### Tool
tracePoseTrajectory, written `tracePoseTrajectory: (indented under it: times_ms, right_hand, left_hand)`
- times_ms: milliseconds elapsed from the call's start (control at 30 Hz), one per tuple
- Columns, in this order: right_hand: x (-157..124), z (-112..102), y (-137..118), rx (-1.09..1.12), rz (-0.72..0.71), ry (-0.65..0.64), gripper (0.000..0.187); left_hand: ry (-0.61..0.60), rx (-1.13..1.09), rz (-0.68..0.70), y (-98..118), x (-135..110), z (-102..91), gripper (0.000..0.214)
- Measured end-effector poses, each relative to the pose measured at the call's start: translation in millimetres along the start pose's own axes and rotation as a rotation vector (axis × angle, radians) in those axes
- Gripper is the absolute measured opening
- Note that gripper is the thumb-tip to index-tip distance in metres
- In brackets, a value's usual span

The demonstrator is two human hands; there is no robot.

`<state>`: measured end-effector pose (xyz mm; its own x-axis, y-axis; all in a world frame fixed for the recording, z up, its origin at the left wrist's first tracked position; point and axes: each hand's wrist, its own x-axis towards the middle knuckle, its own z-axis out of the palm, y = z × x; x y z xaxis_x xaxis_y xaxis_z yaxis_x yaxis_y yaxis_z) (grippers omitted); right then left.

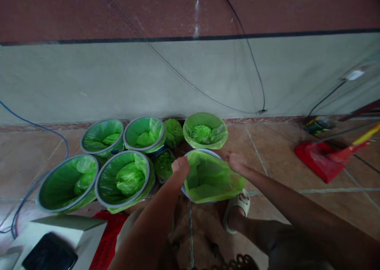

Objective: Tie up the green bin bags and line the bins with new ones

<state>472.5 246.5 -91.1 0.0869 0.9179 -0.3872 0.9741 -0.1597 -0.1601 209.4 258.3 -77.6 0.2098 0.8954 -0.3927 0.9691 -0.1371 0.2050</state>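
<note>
A small bin (186, 191) stands on the floor in front of me with a bright green plastic bag (212, 179) stretched over its mouth. My left hand (180, 168) is closed on the bag's left edge at the rim. My right hand (236, 162) pinches the bag's right edge and holds it out wide. Both arms reach forward from the bottom of the view.
Several other bins lined with green bags (123, 179) stand in rows to the left, near the wall (178, 80). A red dustpan (319, 159) lies at right. A white box (59, 238) and red crate (107, 238) sit at lower left. Cables (32, 183) run over the tiled floor.
</note>
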Motion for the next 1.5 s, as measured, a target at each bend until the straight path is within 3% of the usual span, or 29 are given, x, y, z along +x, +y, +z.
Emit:
tracePoseTrajectory:
  times_ms: [100,167,267,367,433,533,667,833,1000,1100,1200,1333,1433,1500]
  right_hand:
    - [-3,-3,5,0.004,0.016,0.037,0.027]
    - [-5,-4,1,0.052,-0.030,0.070,0.029]
    - [-4,-11,-19,0.191,-0.222,0.179,0.033]
    - [-1,-30,-51,0.276,-0.527,0.248,0.054]
    - [-1,-43,-71,0.225,-0.728,0.169,0.060]
    - [-1,-55,-90,0.015,-0.845,0.019,0.043]
    - [-2,-55,-80,-0.205,-0.779,0.003,0.019]
    - [-10,-58,-46,-0.100,-0.521,0.009,0.019]
    - [-34,-64,-25,-0.055,-0.150,0.132,0.023]
    - [-50,-61,-24,-0.043,-0.034,0.191,0.027]
    - [-65,-58,-35,-0.028,-0.043,0.216,0.026]
    - [-77,-57,-59,0.030,-0.142,0.251,0.025]
    - [-78,-53,-68,0.080,-0.191,0.276,0.029]
    - [-75,-49,-67,0.102,-0.206,0.288,0.030]
  left_hand:
    - [0.046,0.051,-0.125,-6,-4,-23.1,0.031]
    - [0.065,0.080,-0.105,-7,-9,-35.4,0.033]
    - [0.057,0.109,0.010,-1,-18,-48.0,0.033]
    - [0.088,0.102,0.116,9,-28,-55.9,0.034]
    - [0.111,0.085,0.160,16,-34,-59.5,0.035]
    - [0.123,0.049,0.202,20,-38,-63.1,0.034]
    - [0.161,0.025,0.181,15,-39,-66.4,0.032]
    - [0.135,0.066,0.087,4,-42,-71.9,0.034]
    - [-0.041,0.126,-0.020,0,-43,-77.3,0.035]
    - [-0.154,0.146,-0.061,0,-42,-79.4,0.031]
    - [-0.127,0.146,-0.011,7,-44,-79.0,0.041]
    - [0.058,0.112,0.217,26,-45,-70.0,0.062]
    - [0.114,0.091,0.345,39,-43,-59.9,0.043]
    - [0.102,0.093,0.356,41,-40,-55.8,0.031]
